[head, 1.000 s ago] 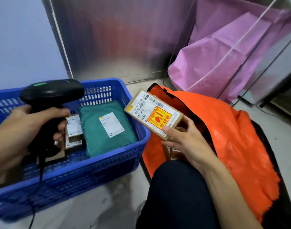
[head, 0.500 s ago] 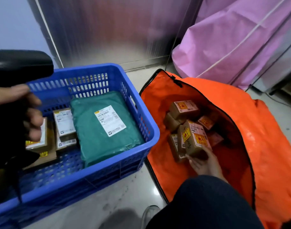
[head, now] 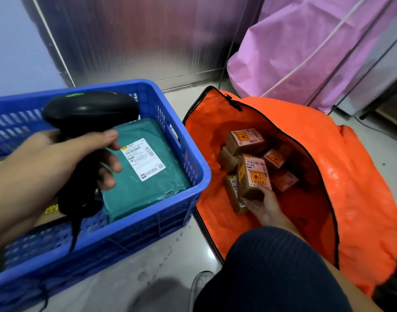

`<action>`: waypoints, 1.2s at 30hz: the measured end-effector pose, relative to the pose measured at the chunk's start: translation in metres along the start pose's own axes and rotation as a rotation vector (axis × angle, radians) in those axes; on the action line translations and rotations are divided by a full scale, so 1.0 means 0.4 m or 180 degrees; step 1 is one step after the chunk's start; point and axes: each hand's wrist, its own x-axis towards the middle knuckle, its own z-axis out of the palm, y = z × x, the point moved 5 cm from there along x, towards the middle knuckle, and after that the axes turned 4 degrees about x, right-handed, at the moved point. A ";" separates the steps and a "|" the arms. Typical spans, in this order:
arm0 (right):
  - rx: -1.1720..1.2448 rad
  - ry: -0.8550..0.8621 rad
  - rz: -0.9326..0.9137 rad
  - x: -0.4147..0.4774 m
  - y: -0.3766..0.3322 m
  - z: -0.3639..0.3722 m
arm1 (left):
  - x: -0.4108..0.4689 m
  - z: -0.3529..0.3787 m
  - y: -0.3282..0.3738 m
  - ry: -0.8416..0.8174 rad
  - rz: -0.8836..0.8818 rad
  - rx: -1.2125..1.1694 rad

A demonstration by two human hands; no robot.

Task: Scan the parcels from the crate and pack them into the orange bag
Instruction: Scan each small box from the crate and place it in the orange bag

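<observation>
Fingers (head: 248, 203) of the R hand (head: 264, 206) curl under the low end of a small brown cardboard box w/ white label and orange-red sticker (head: 253, 176), thumb up its near face. They're clamped on it, not yet let go. The box stands on end, a bit tilted, inside the big orange woven-plastic bag (head: 355, 176), touching the heap of like brown stickered boxes (head: 244, 140) there. On the L hand (head: 46, 167), fingers (head: 107, 137) wrap the grip of a black handheld barcode scanner (head: 91, 109), index across the front under the head. Can't tell if it presses the trigger.

Risks, as I judge them: let go on end, the box prob. topples off the heap, and if that sticker is a fragile mark, a drop instead of a set-down could hurt the contents. The scanner's black cord (head: 74, 233) hangs down across the near wall of the blue slatted plastic crate (head: 24, 97) — it could snag on rim or parcels when the L hand shifts. Next up is likely the flat green plastic mailer w/ white label (head: 145, 190). It looks floppy, so a one-hand lift may slip.

Pose: R palm faces up and inward, wrist low in the bag's mouth, forearm running back beside the dark-trousered knee (head: 271, 266). L hand hovers above the crate, scanner head over the mailer's far end, forearm coming in from lower left. A brown parcel w/ yellow sticker (head: 51, 209) peeks out below that wrist.
</observation>
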 end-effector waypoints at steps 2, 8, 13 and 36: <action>-0.0054 0.0046 -0.0015 0.001 -0.005 -0.003 | 0.020 0.015 0.002 0.0133 0.0254 0.0173; -0.0016 0.0171 -0.0179 0.000 -0.037 -0.002 | 0.101 0.161 0.054 0.0069 0.0375 0.0436; -0.0011 0.0171 -0.0184 0.022 -0.057 0.000 | 0.169 0.250 -0.010 -0.0136 0.0319 0.0600; -0.3628 -0.0479 -0.3441 -0.446 -0.303 0.449 | -0.113 -0.046 0.091 0.0663 0.0554 0.0392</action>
